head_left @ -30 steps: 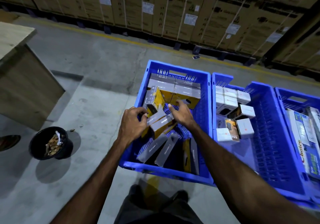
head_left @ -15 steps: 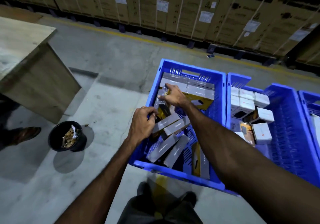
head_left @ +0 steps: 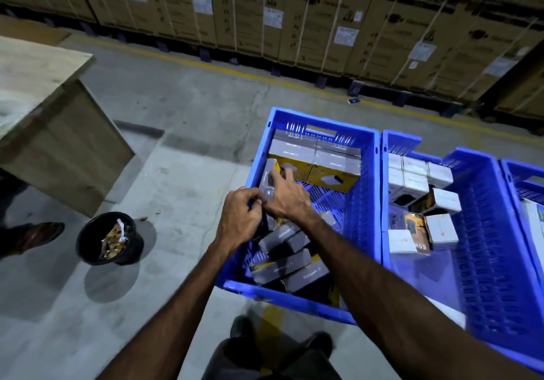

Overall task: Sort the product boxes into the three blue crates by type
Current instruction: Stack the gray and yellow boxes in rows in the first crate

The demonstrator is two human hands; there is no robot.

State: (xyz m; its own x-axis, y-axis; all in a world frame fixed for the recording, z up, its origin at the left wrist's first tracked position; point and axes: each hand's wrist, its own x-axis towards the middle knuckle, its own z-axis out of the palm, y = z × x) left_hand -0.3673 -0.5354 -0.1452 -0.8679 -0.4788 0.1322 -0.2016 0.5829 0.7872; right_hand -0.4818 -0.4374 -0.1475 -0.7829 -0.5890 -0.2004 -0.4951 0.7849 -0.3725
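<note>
Three blue crates stand side by side on the floor. The left crate (head_left: 365, 203) holds grey-and-yellow boxes: a neat stack (head_left: 315, 162) at its far end and several loose ones (head_left: 290, 265) near me. Both hands are inside it at its left wall. My right hand (head_left: 287, 194) grips an upright grey-and-yellow box (head_left: 268, 173). My left hand (head_left: 240, 215) has curled fingers pinching a dark box edge just beside it. The middle crate (head_left: 485, 232) holds small white boxes (head_left: 418, 173). Only the rim of the right crate (head_left: 518, 170) shows.
A black bucket (head_left: 110, 240) with scraps sits on the concrete floor to the left. A wooden table (head_left: 50, 126) stands at the left, with someone's shoe (head_left: 32, 234) under it. Large cardboard washing machine cartons (head_left: 323, 17) line the back. My own feet (head_left: 282, 341) are below.
My right hand pulled back from the far stack to the left wall and now meets my left hand on an upright box. The camera moved closer to the left crate.
</note>
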